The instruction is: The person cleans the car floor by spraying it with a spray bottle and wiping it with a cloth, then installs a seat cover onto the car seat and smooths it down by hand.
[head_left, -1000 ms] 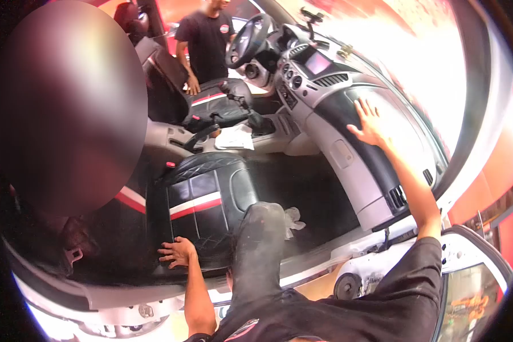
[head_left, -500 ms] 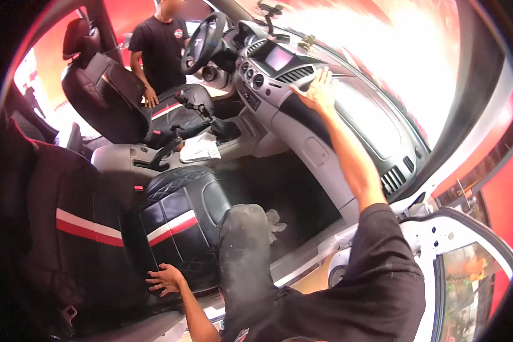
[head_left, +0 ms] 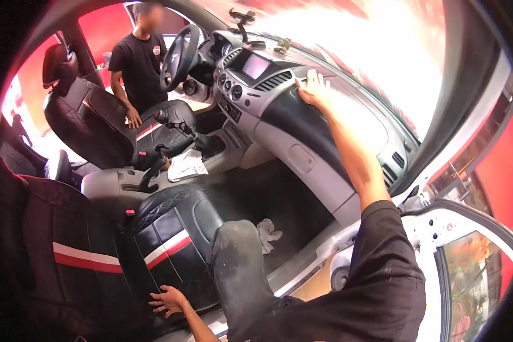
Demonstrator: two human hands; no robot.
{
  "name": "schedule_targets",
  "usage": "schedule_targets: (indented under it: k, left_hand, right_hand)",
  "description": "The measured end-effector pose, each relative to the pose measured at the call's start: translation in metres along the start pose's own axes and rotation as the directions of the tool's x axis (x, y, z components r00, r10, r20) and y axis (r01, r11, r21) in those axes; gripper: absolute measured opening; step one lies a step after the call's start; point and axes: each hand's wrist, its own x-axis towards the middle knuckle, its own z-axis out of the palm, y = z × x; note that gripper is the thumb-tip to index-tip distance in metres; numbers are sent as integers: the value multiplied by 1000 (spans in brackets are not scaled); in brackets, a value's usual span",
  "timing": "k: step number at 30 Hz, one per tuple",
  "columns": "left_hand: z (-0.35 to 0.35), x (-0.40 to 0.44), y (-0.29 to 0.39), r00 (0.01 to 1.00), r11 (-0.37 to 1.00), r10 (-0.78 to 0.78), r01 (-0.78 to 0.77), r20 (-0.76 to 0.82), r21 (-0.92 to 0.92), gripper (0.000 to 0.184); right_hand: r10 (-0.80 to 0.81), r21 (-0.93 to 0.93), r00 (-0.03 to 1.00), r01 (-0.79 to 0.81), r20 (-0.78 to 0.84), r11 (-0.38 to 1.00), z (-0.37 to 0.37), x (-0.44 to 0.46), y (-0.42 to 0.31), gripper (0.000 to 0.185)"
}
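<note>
My right arm stretches to the dashboard, and my right hand [head_left: 313,90] lies on its top edge beside an air vent [head_left: 275,81], with the fingers spread. Down at the lower left, my left hand [head_left: 169,301] rests with fingers apart on or just over the outer side of the black passenger seat [head_left: 174,273], which has a white and red stripe. Neither hand holds anything. My knee [head_left: 236,245] is against the front of the seat cushion. Below the dashboard face sits the glove box [head_left: 302,162].
Another person [head_left: 139,68] stands at the driver's side, a hand [head_left: 133,118] on the driver's seat. A white cloth [head_left: 187,165] lies on the centre console by the handbrake [head_left: 154,168]. A crumpled whitish cloth or glove [head_left: 267,235] is on the footwell floor. The open door [head_left: 439,228] is at my right.
The view has shifted, so the cabin sits lower and further left. My right hand stays on the dashboard, my left hand at the seat. More of the floor cloth shows beside my knee.
</note>
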Motion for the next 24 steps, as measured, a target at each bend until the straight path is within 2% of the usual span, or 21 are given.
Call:
schedule_targets:
  k: [6,9,19,24]
  left_hand:
    - [3,1,-1,1000,998,-20,20,14,53,61]
    - [0,2,5,998,989,-45,38,43,146,61]
    - [4,4,1,998,988,-36,29,43,155,61]
    - [7,5,-3,999,987,-18,10,51,161,61]
  right_hand:
    - [136,-23,988,-135,68,991,14,51,14,90]
    - [186,-47,974,-182,129,982,9,72,14,91]
    - [153,-12,959,-155,239,988,10,115,34,96]
    - [150,-47,970,-143,192,989,14,113,33,92]
